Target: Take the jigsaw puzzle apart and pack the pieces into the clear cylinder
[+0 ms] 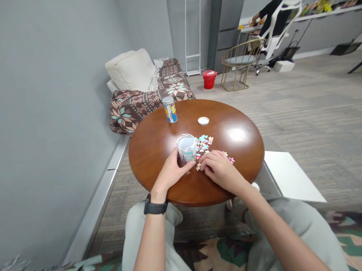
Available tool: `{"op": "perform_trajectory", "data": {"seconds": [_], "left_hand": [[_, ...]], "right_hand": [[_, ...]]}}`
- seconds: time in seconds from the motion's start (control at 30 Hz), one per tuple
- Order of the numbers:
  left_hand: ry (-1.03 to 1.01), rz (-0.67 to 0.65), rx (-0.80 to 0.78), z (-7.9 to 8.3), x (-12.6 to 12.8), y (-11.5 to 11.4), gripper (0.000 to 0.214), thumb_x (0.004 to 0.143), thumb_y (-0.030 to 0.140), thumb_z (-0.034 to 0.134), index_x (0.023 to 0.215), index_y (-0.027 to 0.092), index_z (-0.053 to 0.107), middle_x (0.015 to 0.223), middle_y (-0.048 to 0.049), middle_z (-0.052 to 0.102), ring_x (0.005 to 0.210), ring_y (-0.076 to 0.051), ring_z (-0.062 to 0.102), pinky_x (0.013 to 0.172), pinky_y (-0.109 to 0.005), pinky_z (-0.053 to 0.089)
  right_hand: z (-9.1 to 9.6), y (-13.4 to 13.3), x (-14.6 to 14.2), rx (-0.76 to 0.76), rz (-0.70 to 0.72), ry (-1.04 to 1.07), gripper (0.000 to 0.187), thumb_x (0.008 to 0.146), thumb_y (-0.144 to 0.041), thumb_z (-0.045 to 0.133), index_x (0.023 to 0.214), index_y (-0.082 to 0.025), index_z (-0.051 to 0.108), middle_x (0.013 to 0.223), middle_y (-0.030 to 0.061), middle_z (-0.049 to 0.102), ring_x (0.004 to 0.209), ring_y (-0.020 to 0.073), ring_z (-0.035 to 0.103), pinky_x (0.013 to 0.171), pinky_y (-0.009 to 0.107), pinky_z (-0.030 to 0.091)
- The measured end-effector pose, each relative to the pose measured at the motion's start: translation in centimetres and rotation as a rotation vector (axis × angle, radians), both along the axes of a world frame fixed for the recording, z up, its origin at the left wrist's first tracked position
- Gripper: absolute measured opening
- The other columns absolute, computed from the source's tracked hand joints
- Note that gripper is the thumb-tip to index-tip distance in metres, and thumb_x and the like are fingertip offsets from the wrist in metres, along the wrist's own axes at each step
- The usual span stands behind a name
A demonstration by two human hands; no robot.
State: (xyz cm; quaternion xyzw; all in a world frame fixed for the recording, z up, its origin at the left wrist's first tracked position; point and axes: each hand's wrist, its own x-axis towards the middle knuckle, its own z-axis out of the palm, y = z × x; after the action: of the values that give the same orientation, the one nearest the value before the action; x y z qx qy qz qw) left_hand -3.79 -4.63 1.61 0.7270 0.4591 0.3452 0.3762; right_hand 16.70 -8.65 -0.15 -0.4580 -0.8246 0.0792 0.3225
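Observation:
An uncapped round tin (188, 156) with a colourful printed side stands upright on the brown table. Wrapped around its left and near side is my left hand (174, 169), thumb across the front. Colourful jigsaw puzzle pieces (203, 144) lie loose in a pile just right of the tin. Over the near part of this pile is my right hand (220, 167), fingers bent and close together, palm down. A pale puzzle piece (198, 166) lies beside its fingertips. Whatever is under those fingers is hidden from me.
A second tin (170, 110), lid on, stands at the table's far left. A round lid (203, 120) lies behind the pieces. The round table (151, 152) is near a covered sofa (175, 85). Further back are a red bin (209, 79) and a seated person (272, 17).

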Motion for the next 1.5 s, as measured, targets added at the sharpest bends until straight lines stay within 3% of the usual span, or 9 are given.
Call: {"op": "perform_trajectory", "data": {"seconds": [0.2,0.5,0.6,0.73,1.0,1.13,1.27,1.37,1.5], "left_hand": [[-0.003,0.016,-0.002,-0.1,0.1,-0.2,0.047,0.078,0.037,0.073,0.119,0.022,0.057,0.124,-0.0065,0.065,0.115,-0.027,0.060,0.103,-0.040,0.046],[0.038,0.014,0.008,0.1,0.0,-0.4,0.050,0.080,0.038,0.071,0.124,0.021,0.053,0.127,-0.0075,0.063,0.117,-0.027,0.059,0.105,-0.040,0.045],[0.038,0.019,0.008,0.2,0.1,-0.4,0.051,0.080,0.038,0.070,0.124,0.021,0.053,0.127,-0.0077,0.063,0.119,-0.027,0.058,0.105,-0.039,0.044],[0.045,0.019,0.014,0.2,0.1,-0.3,0.050,0.080,0.039,0.070,0.124,0.021,0.053,0.124,-0.0070,0.064,0.115,-0.027,0.059,0.102,-0.038,0.046],[0.047,0.016,0.055,-0.1,0.1,-0.2,0.049,0.081,0.041,0.070,0.123,0.021,0.053,0.123,-0.0071,0.063,0.113,-0.026,0.060,0.100,-0.036,0.046],[0.021,0.017,0.097,0.0,0.1,-0.3,0.047,0.080,0.038,0.072,0.121,0.021,0.055,0.119,-0.0068,0.064,0.110,-0.025,0.060,0.099,-0.036,0.046],[0.037,-0.011,0.188,0.4,-0.1,-0.4,0.051,0.076,0.034,0.076,0.122,0.023,0.056,0.121,-0.0064,0.062,0.112,-0.025,0.058,0.102,-0.036,0.045],[0.067,-0.078,0.233,0.7,-0.2,-0.5,0.053,0.077,0.031,0.076,0.125,0.025,0.055,0.124,-0.0062,0.060,0.117,-0.025,0.056,0.105,-0.038,0.043],[0.064,-0.119,0.245,0.7,-0.3,-0.6,0.053,0.079,0.030,0.074,0.128,0.025,0.053,0.126,-0.0067,0.058,0.119,-0.024,0.055,0.106,-0.039,0.043]], "right_hand": [[-0.2,0.1,0.2,-0.037,-0.007,-0.001,0.025,0.090,-0.005,0.043,0.082,-0.021,0.060,0.087,0.0049,0.065,0.081,0.0200,0.055,0.074,0.034,0.042],[0.5,-0.5,0.1,-0.029,0.029,0.172,0.015,0.094,-0.015,0.048,0.095,-0.023,0.061,0.103,0.0070,0.064,0.094,0.0205,0.063,0.082,0.036,0.051],[0.9,-0.8,0.1,0.024,0.019,0.146,0.018,0.095,-0.016,0.047,0.099,-0.024,0.064,0.111,0.0088,0.065,0.100,0.0222,0.062,0.086,0.040,0.051],[1.4,-1.7,-0.7,0.002,0.152,0.029,0.015,0.093,-0.025,0.058,0.104,-0.025,0.068,0.103,0.0080,0.066,0.096,0.0223,0.062,0.084,0.040,0.050],[0.7,-1.7,-1.7,-0.088,0.116,0.034,0.008,0.090,-0.017,0.060,0.084,-0.021,0.062,0.088,0.0046,0.065,0.086,0.0202,0.059,0.078,0.035,0.047],[2.8,-1.8,-1.3,-0.001,0.082,0.258,0.015,0.091,-0.013,0.056,0.079,-0.022,0.058,0.080,0.0019,0.064,0.075,0.0160,0.060,0.068,0.030,0.047],[6.2,-1.9,-1.4,0.174,-0.165,0.523,0.008,0.089,-0.021,0.063,0.082,-0.023,0.062,0.081,0.0021,0.068,0.071,0.0160,0.061,0.064,0.030,0.048],[7.6,-1.9,-1.8,0.186,-0.232,0.504,0.007,0.089,-0.022,0.061,0.085,-0.023,0.066,0.082,0.0023,0.070,0.070,0.0160,0.061,0.064,0.030,0.049],[7.9,-1.8,-2.0,0.125,-0.212,0.382,0.015,0.090,-0.023,0.057,0.091,-0.024,0.071,0.082,0.0025,0.072,0.074,0.0173,0.064,0.071,0.031,0.052]]}}
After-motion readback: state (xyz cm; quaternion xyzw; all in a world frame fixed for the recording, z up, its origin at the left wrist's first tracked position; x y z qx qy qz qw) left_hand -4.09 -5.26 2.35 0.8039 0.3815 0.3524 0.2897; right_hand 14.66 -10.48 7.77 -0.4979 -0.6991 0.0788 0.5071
